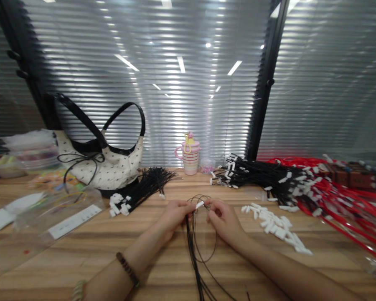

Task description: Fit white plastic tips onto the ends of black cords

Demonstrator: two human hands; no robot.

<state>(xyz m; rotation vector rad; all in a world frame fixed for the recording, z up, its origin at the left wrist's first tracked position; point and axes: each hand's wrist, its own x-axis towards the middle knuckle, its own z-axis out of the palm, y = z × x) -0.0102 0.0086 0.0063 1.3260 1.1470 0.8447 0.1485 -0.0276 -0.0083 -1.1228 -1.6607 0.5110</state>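
My left hand [174, 215], at the middle of the table, is closed with thumb and fingers around a small white plastic piece [199, 205] and thin black cords [191, 246]. The cords hang from it toward the table's front edge. My right hand [224, 218] is just to the right, its fingers pinched on a thin black cord at the white piece's other side. Cord loops rise above and dangle between both hands. The exact grip of the right fingertips is too small to make out. Right of that hand lies a pile of loose white plastic pieces [278, 225].
Bundled black cords with white ends lie at left [147, 186] and at back right [253, 171]. Red straps [347, 205] spread along the right. A dotted handbag [103, 167], a pink striped cup [191, 159], and plastic bags [59, 209] stand or lie around the wooden table [163, 267].
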